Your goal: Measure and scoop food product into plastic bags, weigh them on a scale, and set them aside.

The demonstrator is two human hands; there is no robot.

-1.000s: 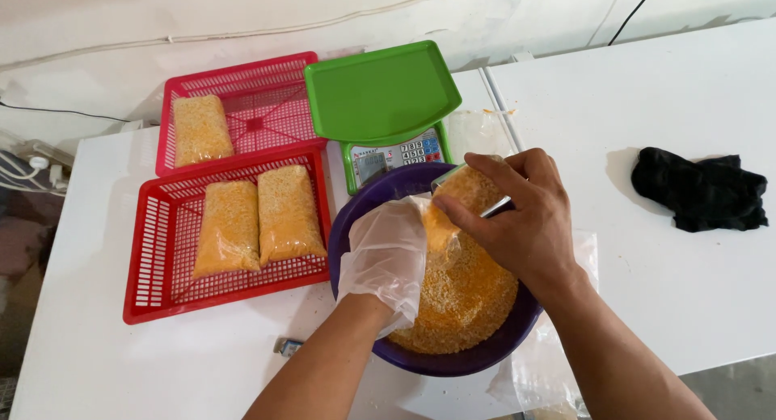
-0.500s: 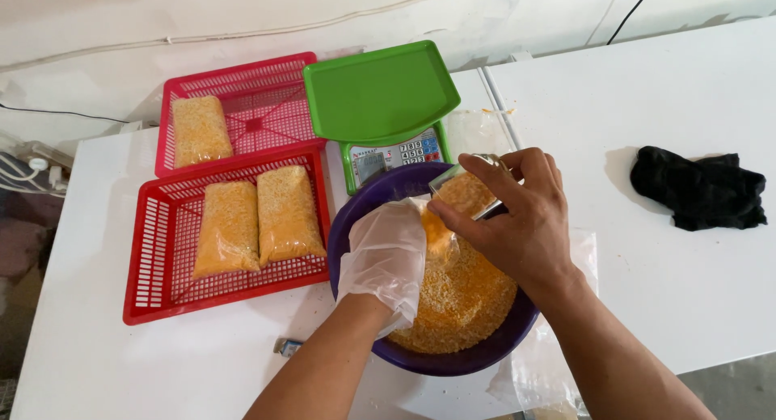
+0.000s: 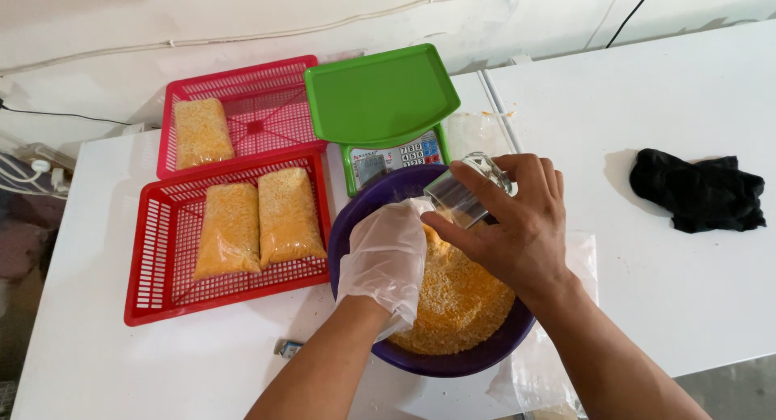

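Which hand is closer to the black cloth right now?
Right. The right hand, holding a clear cup over the purple bowl, is nearer the black cloth; the gloved left hand is farther away.

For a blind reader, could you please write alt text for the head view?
A gloved left hand and a bare right hand tipping a clear cup work over a purple bowl of yellow crumbs.

3 clear yellow-filled packs in 2 red baskets, grey scale display w/ blue keypad

Food-packing workshop: scale, crumb-filled bags, baskets.
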